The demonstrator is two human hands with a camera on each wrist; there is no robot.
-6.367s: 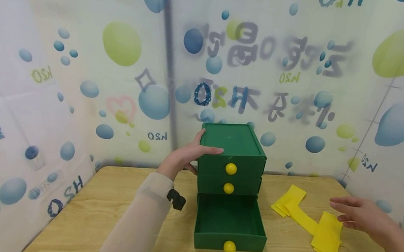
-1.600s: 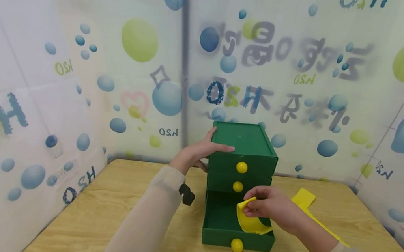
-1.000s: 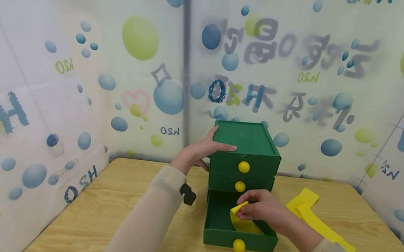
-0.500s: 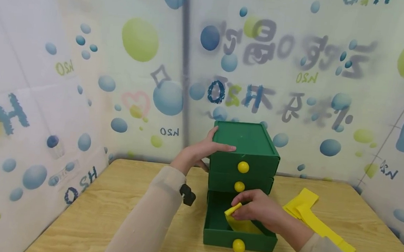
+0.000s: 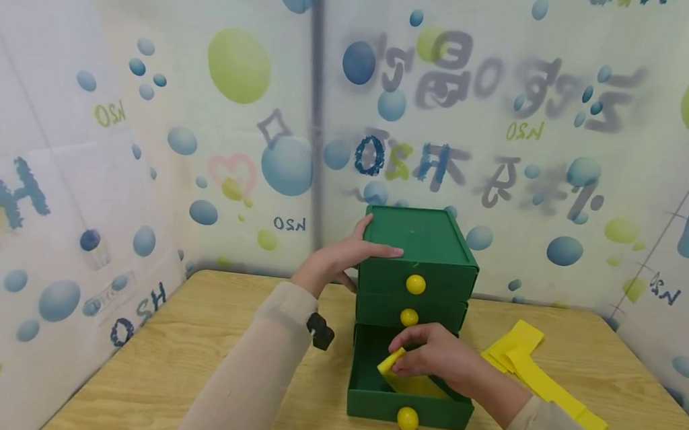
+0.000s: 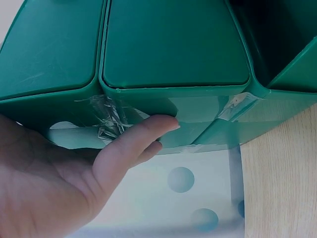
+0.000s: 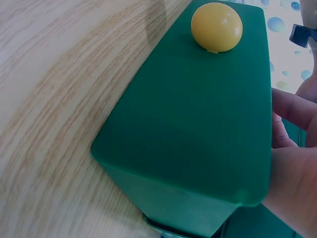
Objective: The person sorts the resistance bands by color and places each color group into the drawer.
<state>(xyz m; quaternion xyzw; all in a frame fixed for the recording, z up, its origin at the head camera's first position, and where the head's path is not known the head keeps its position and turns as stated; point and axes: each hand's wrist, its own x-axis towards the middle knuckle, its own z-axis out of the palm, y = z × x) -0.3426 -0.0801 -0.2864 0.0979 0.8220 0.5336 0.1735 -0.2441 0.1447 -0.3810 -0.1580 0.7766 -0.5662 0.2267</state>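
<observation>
A green three-drawer unit with yellow round knobs stands on the table, its bottom drawer pulled out. My left hand rests on its upper left corner, thumb across the top and fingers spread along the side; the left wrist view has a finger against the taped side wall. Low inside the drawer, my right hand pinches the edge of a thin yellow cloth, which droops toward the drawer floor. The drawer's front hides that cloth in the right wrist view.
More yellow cloths lie overlapping to the right of the unit, one strip stretching toward the front right. The wooden table ends behind the unit at a patterned curtain.
My right hand has gone from above the cloths at the right into the bottom drawer with a cloth, lately creeping left and lower. My left hand stays on the unit.
</observation>
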